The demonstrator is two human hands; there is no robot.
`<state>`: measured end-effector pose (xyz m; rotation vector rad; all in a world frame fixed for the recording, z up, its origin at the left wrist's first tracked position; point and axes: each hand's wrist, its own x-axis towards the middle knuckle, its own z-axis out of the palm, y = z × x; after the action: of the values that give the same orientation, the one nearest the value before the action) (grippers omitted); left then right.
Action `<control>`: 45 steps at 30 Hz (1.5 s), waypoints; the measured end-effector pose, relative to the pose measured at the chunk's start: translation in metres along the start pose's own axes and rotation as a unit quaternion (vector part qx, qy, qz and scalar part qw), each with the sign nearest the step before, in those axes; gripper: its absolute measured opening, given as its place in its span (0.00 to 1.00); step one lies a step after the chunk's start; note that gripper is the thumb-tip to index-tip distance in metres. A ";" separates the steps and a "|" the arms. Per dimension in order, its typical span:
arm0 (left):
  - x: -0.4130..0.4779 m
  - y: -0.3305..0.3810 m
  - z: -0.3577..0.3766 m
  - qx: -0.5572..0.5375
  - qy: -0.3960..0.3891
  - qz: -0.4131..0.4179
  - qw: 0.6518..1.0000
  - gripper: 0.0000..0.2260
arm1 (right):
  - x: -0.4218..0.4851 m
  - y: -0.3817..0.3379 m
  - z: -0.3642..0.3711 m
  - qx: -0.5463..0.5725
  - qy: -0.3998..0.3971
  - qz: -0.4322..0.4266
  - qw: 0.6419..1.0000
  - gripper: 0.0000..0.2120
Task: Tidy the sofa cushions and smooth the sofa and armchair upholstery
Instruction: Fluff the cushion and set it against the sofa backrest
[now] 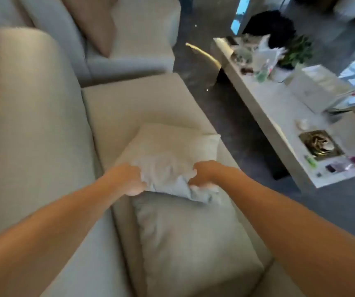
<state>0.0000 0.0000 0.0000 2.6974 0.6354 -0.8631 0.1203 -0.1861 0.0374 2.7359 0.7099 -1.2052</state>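
Note:
A pale cream cushion [172, 146] lies on the beige sofa seat [138, 103]. My left hand [127, 179] and my right hand [204, 171] both grip its near edge, and the fabric bunches between them. A larger grey-beige cushion [191, 236] lies flat just in front of it, partly under that edge. The sofa backrest [35, 129] runs along the left. An armchair [129, 50] stands beyond the sofa with a brown cushion [93, 20] leaning against its back.
A long white coffee table [279, 108] stands to the right, crowded with a plant [296, 50], plastic bags, papers, a gold tray [320, 144] and small items. Dark floor [221, 99] forms a narrow aisle between sofa and table.

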 end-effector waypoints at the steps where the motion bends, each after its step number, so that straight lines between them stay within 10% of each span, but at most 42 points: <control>1: 0.018 -0.004 0.012 -0.028 0.049 0.002 0.998 0.22 | 0.018 -0.001 0.015 0.024 0.027 0.020 0.999 0.35; 6: 0.109 -0.020 0.033 -0.166 0.231 -0.068 0.956 0.25 | 0.111 0.003 0.065 0.200 0.145 0.134 0.960 0.48; 13: 0.172 -0.017 0.028 -0.271 0.145 -0.094 0.947 0.53 | 0.170 0.033 0.088 0.329 0.202 0.143 0.911 0.49; 20: 0.129 -0.022 -0.073 -0.215 0.335 -0.017 0.917 0.22 | 0.146 -0.003 0.013 0.475 0.181 0.067 0.858 0.41; 25: 0.104 -0.075 -0.174 -0.163 0.457 -0.037 0.874 0.18 | 0.174 -0.118 -0.054 0.506 0.188 -0.031 0.841 0.28; 31: 0.115 -0.159 -0.133 -0.121 0.260 -0.150 0.946 0.23 | 0.197 -0.274 -0.027 0.593 -0.008 -0.099 0.799 0.30; 35: 0.129 -0.177 -0.104 -0.137 0.282 -0.137 0.940 0.27 | 0.201 -0.284 -0.015 0.616 -0.028 -0.133 0.776 0.31; 41: 0.100 -0.137 -0.094 -0.013 0.281 -0.170 0.945 0.34 | 0.174 -0.216 -0.014 0.461 0.019 -0.128 0.878 0.23; 45: 0.041 -0.073 -0.055 0.086 0.315 0.002 0.945 0.17 | 0.128 -0.124 0.003 0.244 0.068 -0.070 0.965 0.18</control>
<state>0.0231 0.0969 0.0130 3.1360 0.6941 -0.0209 0.1385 -0.0278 -0.0411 3.2442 0.7074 -1.3907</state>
